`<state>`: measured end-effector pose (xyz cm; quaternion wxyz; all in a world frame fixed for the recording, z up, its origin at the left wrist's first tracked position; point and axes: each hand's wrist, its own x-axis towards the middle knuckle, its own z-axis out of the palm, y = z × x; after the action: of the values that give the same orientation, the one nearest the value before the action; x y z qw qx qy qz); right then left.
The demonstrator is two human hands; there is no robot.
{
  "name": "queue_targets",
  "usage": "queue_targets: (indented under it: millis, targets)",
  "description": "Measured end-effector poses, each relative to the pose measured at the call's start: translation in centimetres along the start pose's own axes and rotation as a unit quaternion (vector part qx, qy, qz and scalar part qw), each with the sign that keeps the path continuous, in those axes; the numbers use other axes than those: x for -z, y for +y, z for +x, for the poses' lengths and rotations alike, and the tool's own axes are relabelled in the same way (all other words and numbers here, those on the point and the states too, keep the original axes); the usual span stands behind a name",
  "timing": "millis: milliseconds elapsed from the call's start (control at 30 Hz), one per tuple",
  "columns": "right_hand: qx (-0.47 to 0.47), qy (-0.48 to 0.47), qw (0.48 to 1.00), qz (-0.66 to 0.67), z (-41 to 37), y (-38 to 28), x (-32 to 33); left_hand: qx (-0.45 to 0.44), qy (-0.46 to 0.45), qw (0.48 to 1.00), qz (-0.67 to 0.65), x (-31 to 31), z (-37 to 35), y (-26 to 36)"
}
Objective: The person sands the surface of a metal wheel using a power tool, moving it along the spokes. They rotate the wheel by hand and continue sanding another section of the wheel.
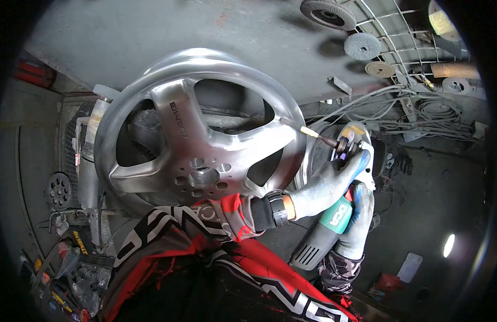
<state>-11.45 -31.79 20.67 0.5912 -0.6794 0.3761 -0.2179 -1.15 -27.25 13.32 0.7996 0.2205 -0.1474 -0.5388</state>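
Note:
A green and black DCA grinder (337, 216) lies aslant at the front right. My left hand (321, 193), in a grey-and-blue work glove with a watch at the wrist, is closed around the grinder's head end. Gloved alike, my right hand (360, 220) wraps the body just behind it. From the head sticks a black chuck with a slim shank and a yellowish bit (309, 131), whose far end overlaps a spoke near the edge of a shiny metal wheel rim (205, 142). The rim leans face up before my legs, its spokes polished and one lettered.
Abrasive discs (362, 46) hang on a wire rack (390, 27) at the upper right. Coiled cables (431, 111) lie below it. A metal cylinder (89, 180) stands left of the rim, and bagged tools (79, 268) lie at the lower left.

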Motion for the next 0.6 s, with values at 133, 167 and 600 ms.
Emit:
queue_targets:
  millis: [133, 167, 600]
  targets:
    - [0.004, 0.002, 0.999, -0.034, 0.4, 0.3, -0.1, 0.0, 0.034, 0.999, 0.015, 0.2, -0.9, 1.5]
    - [-0.002, -0.014, 0.999, -0.037, 0.5, 0.4, 0.0, -0.001, 0.019, 1.0, -0.002, 0.6, -0.6, 1.1]
    - [-0.007, -0.001, 1.0, -0.001, 0.3, 0.5, 0.2, 0.008, 0.035, 0.999, 0.033, 0.2, -0.2, 0.7]
